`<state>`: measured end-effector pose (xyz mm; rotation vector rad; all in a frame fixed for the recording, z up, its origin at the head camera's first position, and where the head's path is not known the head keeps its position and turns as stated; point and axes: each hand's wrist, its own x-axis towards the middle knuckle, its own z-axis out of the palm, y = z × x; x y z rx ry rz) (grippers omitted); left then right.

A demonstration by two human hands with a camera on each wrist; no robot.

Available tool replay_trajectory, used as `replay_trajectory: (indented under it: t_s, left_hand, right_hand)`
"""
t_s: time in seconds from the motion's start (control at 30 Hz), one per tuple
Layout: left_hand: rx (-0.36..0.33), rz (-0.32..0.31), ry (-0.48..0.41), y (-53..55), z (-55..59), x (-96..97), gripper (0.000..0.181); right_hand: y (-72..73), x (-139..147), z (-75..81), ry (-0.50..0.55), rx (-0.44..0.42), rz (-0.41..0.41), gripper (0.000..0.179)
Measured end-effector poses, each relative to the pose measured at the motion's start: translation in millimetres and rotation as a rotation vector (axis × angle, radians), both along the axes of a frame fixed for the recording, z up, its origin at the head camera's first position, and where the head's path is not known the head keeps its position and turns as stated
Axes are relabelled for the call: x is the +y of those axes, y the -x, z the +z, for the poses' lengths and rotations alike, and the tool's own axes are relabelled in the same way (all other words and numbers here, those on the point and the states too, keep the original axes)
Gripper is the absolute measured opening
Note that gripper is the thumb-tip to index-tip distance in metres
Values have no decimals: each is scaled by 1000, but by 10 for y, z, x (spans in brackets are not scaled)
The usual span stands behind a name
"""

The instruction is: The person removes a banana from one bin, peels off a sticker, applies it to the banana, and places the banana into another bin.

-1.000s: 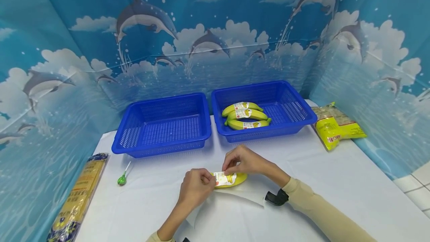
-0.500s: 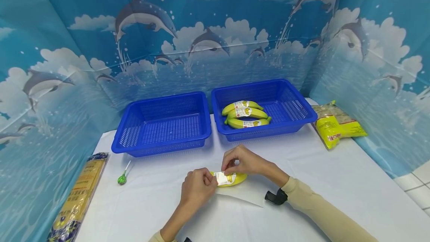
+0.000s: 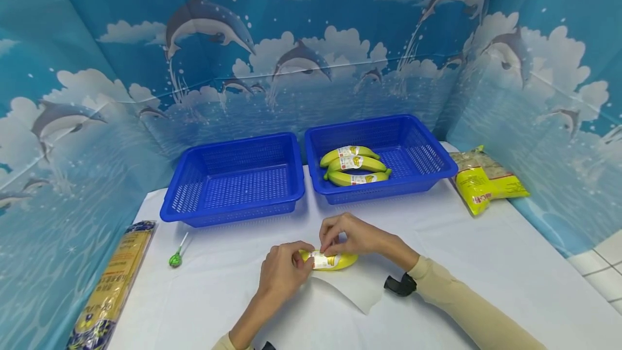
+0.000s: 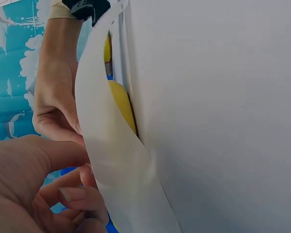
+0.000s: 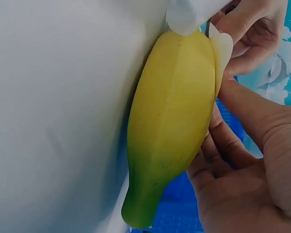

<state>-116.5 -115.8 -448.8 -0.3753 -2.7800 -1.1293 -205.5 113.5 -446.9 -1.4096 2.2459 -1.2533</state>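
A yellow banana (image 3: 347, 261) with a green end (image 5: 143, 204) lies on the white table in front of me. A white printed label (image 3: 319, 261) lies along its upper side; in the right wrist view one label edge (image 5: 223, 56) stands off the peel. My left hand (image 3: 283, 271) pinches the label at the banana's left end, thumb and forefinger close together. With bent fingertips, my right hand (image 3: 352, 235) pinches the label's upper edge near the middle. Loose white paper (image 3: 357, 289) curls below the banana; in the left wrist view a pale paper strip (image 4: 116, 150) hides most of it.
Two blue baskets stand behind: the left basket (image 3: 233, 212) is bare, the right basket (image 3: 379, 192) holds three labelled bananas (image 3: 357, 164). A green lollipop (image 3: 175, 260) and a long yellow packet (image 3: 113, 280) lie left. A yellow bag (image 3: 486, 181) lies right.
The label now lies flatter on the banana. My left fingers have spread over the banana's left end, and the loose paper's right corner has swung down toward me.
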Motion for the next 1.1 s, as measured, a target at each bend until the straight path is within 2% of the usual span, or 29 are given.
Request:
replay_trajectory:
  t_s: [0.27,0.57,0.8,0.97,1.1]
  left_hand:
    - [25,-31,7,21,-15,-47,25]
    - [49,-15,38,27,-34,-37,28]
    - [82,0,69,15,-54,-11,32]
    - [114,-17,68,20,-68,-5,31]
    - [111,-36,58,39,-69,-16,33]
  right_hand:
    - [-35,64,12,-36,24,0,18]
    - [-50,76,35,-101,35,-17,24]
    - [-58,59,10,-104,95,-7,23]
    - [-75,34,24,-131,64,-18,25]
    - [-91,14,29,-163,31,-36,28]
